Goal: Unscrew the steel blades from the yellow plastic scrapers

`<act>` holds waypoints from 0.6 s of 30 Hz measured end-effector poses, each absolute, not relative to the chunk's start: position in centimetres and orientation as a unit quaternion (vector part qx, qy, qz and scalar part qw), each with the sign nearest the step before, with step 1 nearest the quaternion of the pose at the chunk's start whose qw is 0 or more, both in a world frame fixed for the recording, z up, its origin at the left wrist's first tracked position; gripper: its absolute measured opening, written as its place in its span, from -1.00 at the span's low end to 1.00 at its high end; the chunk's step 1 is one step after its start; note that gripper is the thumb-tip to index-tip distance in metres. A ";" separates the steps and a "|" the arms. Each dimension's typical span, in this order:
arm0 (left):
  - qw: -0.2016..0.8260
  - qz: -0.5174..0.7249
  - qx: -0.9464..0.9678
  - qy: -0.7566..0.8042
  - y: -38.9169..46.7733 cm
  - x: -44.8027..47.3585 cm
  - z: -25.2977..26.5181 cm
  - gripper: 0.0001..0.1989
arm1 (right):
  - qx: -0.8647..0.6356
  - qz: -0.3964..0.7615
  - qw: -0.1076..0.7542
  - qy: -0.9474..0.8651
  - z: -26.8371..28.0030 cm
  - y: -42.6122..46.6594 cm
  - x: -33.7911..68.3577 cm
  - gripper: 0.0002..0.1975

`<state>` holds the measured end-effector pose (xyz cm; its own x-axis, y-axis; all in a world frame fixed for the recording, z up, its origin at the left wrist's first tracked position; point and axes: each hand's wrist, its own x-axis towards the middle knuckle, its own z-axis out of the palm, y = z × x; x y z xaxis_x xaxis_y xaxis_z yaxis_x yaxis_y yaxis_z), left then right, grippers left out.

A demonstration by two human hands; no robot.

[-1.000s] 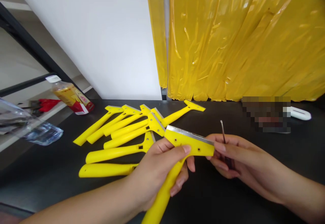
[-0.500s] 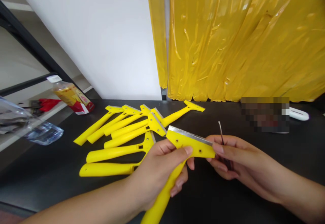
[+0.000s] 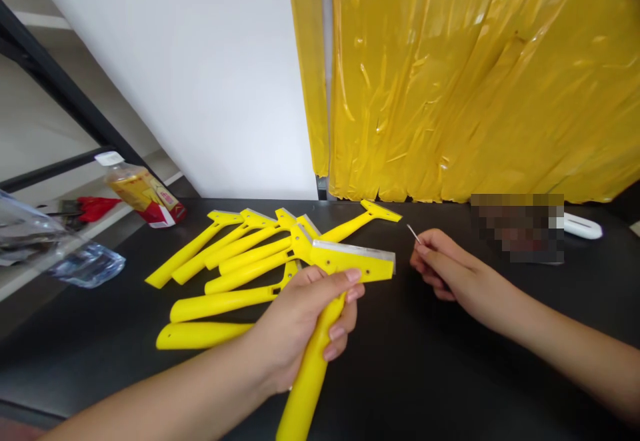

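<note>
A clear plastic bottle [image 3: 87, 261] is lying at the far left, with a drink bottle [image 3: 143, 191] leaning just beyond it. Next to them, the loose scrapers [image 3: 200, 310] are lying fanned across a black table [image 3: 395, 374], staying as they were a second ago, most of their handles pointing left. In front of the pile, the left hand [image 3: 315, 321] is wrapping its fingers around the neck of a held scraper [image 3: 307, 378], its thumb pressing flat on the head below the blade and its forearm reaching in from the lower left. That scraper is now sitting a little farther left than half a second earlier, its blade edge running more nearly level and its handle slanting down toward the bottom of the view. To the right, the biggest change is showing: the right hand [image 3: 443, 264], earlier meeting the corner of the scraper's head, is now holding itself apart from it. Its fingers are curling inward, thumb and forefinger pinching a thin metal tool [image 3: 413, 233], whose tip is now pointing up and left instead of nearly straight up. The right forearm is slanting in from the lower right, while a white object [image 3: 583, 226] is resting on the table beyond it.
</note>
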<state>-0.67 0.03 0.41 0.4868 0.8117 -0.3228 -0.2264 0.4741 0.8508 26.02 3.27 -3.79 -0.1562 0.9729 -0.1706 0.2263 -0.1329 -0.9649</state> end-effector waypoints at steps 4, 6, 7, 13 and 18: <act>0.749 0.356 0.401 0.390 0.2 -0.7 0.7 -0.66 | -0.543 0.458 0.362 -0.604 -4.0 4.3 26.7 -0.62; 0.744 0.357 0.401 0.397 0.2 -0.6 0.8 -0.66 | -0.535 0.447 0.366 -0.617 -3.3 3.9 26.5 -0.59; 0.744 0.356 0.400 0.399 0.1 -0.4 0.8 -0.66 | -0.531 0.447 0.365 -0.621 -2.9 3.6 26.2 -0.57; 0.757 0.326 0.399 0.402 -0.8 0.4 0.3 -0.67 | -0.440 0.637 0.337 -0.535 -0.6 0.3 24.0 -0.44; 0.743 0.311 0.419 0.420 -1.6 0.7 -0.1 -0.67 | -0.422 0.711 0.330 -0.456 -0.4 -1.1 23.3 -0.56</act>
<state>0.74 -1.63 -0.10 0.4537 0.8135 -0.3638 -0.1094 0.4560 0.8832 23.28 -1.09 -0.43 -0.4255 0.8540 -0.2993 -0.0844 -0.3667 -0.9265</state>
